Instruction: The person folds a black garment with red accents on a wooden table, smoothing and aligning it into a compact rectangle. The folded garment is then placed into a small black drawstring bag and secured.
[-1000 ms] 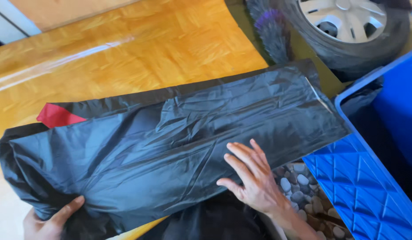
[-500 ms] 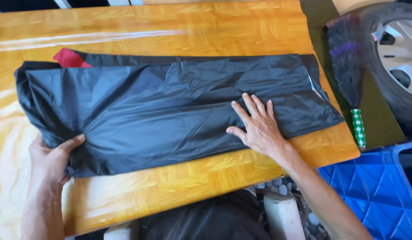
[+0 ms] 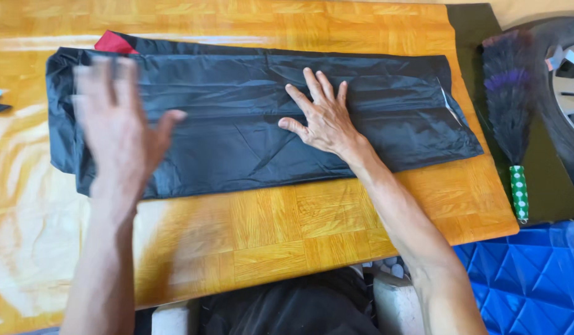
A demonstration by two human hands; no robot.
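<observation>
Head view: the right hand (image 3: 324,118) lies flat on a folded black garment (image 3: 250,118), fingers spread and palm pressed to the fabric near its middle, gripping nothing. The left hand (image 3: 116,127) is open too, fingers apart and blurred; whether it touches the cloth cannot be told. The garment stretches in a long band under both hands on the orange wooden table (image 3: 287,229) (a red patch (image 3: 115,43) shows at its far corner, beyond the left hand). Well to the right of the right hand, off the table edge, a feather duster (image 3: 512,118) with a green checked handle lies on a dark mat, a car tyre (image 3: 563,93) just beyond it. A blue plastic crate (image 3: 529,279) sits near the right forearm.
</observation>
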